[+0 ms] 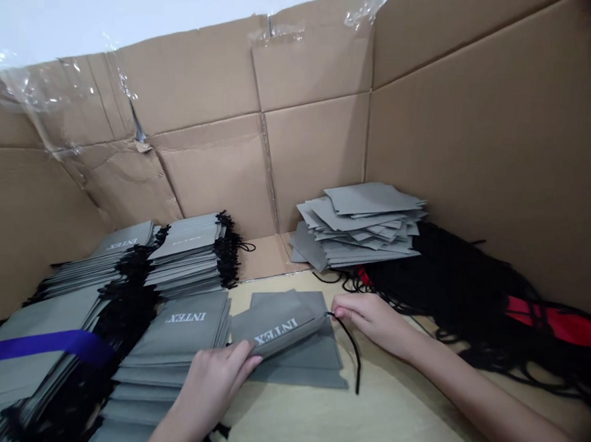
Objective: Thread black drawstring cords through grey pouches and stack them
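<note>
My left hand (pixel 220 376) is closed on the near edge of a grey fabric pouch (pixel 281 330) printed with INTEX, thumb on top. The pouch is tilted above other flat grey pouches (pixel 306 375) on the table. At its right-hand corner, a black cord (pixel 352 348) comes out and its loose end hangs down. My right hand (pixel 364 318) is closed in a pinch beside that corner, on the cord; the fingertips are partly hidden.
Stacks of grey pouches with black cords (pixel 188 248) stand at left, one under a purple band (pixel 42 349). A pile of plain grey pieces (pixel 365 225) sits behind. Black cords (pixel 452 284) heap at right over red material (pixel 559 322). Cardboard walls (pixel 310 142) enclose the table.
</note>
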The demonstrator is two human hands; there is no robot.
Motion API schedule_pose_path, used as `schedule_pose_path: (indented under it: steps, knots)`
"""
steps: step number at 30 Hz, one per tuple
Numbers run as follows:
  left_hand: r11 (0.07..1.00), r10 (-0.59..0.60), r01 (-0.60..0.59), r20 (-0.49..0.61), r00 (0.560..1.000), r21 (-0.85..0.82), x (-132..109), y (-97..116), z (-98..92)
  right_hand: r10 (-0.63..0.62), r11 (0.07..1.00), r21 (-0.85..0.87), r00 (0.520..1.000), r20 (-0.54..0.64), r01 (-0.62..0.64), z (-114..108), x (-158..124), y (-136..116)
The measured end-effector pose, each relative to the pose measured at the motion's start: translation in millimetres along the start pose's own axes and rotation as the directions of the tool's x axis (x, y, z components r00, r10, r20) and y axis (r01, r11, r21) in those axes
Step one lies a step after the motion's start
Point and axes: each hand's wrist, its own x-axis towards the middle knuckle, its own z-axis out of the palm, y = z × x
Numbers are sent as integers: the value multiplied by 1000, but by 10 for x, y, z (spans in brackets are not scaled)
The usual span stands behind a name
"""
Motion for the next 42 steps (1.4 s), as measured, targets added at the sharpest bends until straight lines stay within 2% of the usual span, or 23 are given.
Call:
schedule_pose_path:
  steps: [4,9,13,16,18,20,22,24,26,28,32,34,37,42]
  knots:
    - [999,-7,6,-14,1000,-37,-20,40,21,3,1000,-4,998,-56,-3,-35,-5,34]
    - [967,-67,35,-121,990,-252,-53,32,58,60,998,30,992,-114,-57,-118,5,140]
    - [889,-156,96,-99,983,-447,-40,57,87,54,999,3,993,-104,-54,-204,18,201]
    - [792,-276,186,-69,959,-582,-9,112,109,78,997,-21,990,-114,-81,-239,20,223]
    - [709,-354,251,-26,935,-659,11,130,112,82,997,-2,990,-117,-82,-230,19,236]
    - [602,-401,334,87,912,-725,25,117,98,83,996,46,991,-109,-78,-201,16,249]
    - [498,-378,422,248,892,-758,31,77,73,100,992,93,989,-105,-91,-170,14,259]
    - [456,-291,475,379,879,-752,29,34,44,118,988,117,987,-107,-105,-155,12,263]
    - [495,-224,485,433,873,-721,19,10,9,122,986,127,987,-106,-108,-160,12,260]
    - [590,-219,462,420,881,-662,9,7,-36,125,985,134,988,-93,-112,-175,14,250]
    - [823,-141,267,274,951,-501,4,23,-133,150,979,150,987,-60,-140,-188,20,220]
    - [898,-80,166,221,972,-408,7,24,-152,156,979,143,986,-54,-147,-185,21,212]
    - [939,-47,118,218,975,-324,2,25,-139,151,982,125,986,-72,-141,-182,22,214]
    - [917,7,97,258,966,-387,-11,53,-152,221,958,205,971,-94,-198,-182,24,221]
